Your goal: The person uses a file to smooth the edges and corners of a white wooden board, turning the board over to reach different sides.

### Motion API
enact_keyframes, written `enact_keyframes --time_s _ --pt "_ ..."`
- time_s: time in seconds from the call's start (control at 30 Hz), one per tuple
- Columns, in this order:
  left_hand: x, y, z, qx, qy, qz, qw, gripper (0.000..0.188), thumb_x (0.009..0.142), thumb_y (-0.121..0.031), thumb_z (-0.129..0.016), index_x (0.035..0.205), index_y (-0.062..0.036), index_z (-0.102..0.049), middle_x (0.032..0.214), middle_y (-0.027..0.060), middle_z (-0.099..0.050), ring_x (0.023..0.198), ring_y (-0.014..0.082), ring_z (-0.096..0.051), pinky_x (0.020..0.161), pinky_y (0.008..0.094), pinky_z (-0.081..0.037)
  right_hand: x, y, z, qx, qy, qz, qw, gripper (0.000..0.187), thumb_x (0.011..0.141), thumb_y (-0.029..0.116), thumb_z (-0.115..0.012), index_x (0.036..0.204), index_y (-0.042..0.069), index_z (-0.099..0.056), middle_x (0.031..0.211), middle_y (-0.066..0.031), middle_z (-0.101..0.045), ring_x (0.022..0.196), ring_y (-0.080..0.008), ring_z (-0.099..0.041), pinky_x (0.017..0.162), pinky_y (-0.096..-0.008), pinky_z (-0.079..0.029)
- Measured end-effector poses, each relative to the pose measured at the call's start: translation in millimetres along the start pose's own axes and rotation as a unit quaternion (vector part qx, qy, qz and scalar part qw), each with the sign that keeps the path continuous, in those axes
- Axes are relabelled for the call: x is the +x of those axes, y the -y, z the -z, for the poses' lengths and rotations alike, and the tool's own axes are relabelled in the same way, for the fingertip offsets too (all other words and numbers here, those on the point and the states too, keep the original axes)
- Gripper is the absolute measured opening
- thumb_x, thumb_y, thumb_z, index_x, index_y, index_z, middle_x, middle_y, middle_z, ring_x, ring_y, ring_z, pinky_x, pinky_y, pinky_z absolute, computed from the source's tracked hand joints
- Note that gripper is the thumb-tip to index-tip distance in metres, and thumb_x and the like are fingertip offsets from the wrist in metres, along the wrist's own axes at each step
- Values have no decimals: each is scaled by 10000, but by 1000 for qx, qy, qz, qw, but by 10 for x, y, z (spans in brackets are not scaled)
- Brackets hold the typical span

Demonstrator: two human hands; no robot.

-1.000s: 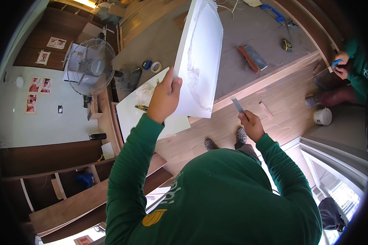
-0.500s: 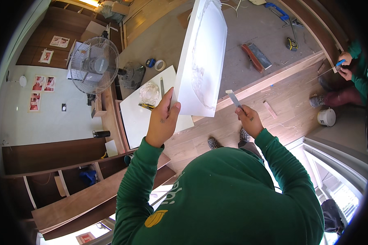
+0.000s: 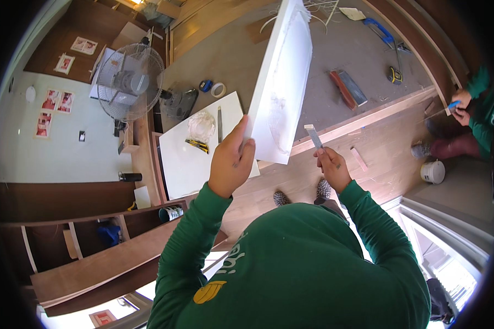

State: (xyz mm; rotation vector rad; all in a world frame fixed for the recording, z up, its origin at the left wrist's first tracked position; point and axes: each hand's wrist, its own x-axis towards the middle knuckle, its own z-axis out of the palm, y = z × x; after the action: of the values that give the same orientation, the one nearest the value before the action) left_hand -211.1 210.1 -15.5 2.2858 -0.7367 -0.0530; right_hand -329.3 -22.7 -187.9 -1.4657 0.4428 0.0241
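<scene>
My left hand point(image 3: 230, 167) grips the lower edge of a white panel point(image 3: 284, 93), thumb on one side and fingers on the other. The panel is held up at a tilt, with whitish filler smeared along its face. In my right hand point(image 3: 333, 169) is a putty knife point(image 3: 315, 137), its flat metal blade pointing up with white paste at the tip, just right of the panel and apart from it. Left of the panel, a white board point(image 3: 184, 159) carries a mound of white putty point(image 3: 201, 127), a second flat blade point(image 3: 220, 125) and a yellow-black utility knife point(image 3: 197, 145).
A standing fan point(image 3: 130, 82) is at the left. On the brown surface ahead lie a tape roll point(image 3: 218, 90), a red-sided block point(image 3: 348, 89), a tape measure point(image 3: 394, 75) and a blue-framed saw point(image 3: 380, 30). At right, another person's hands point(image 3: 461, 109) hold a blue tool near a white bucket point(image 3: 433, 171).
The panel and my left hand have shifted slightly right and lower, and the panel face is turned a little more edge-on. My right hand keeps its hold on the putty knife, slightly lower.
</scene>
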Motion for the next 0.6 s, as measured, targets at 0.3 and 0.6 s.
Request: enact_keyframes --time_s 0.3,0.6 --pt "614 128 -202 72 36 -102 992 553 1038 -146 -530 1531 47 -371 1413 322 -544 1224 448 -600 1034 433 -483 26 99 -147 0 29 -13 999 381 1087 352 -517 1007 10 -664 753 1 -549 694 -77 -480 648 -260 -418" --pt "1361 -77 -379 71 67 38 995 572 1057 -280 -465 1526 34 -378 1365 317 -588 1226 442 -600 1042 470 -484 -118 31 -157 12 31 -24 999 377 1085 355 -520 1034 13 -670 760 6 -560 662 -63 -473 606 -243 -402"
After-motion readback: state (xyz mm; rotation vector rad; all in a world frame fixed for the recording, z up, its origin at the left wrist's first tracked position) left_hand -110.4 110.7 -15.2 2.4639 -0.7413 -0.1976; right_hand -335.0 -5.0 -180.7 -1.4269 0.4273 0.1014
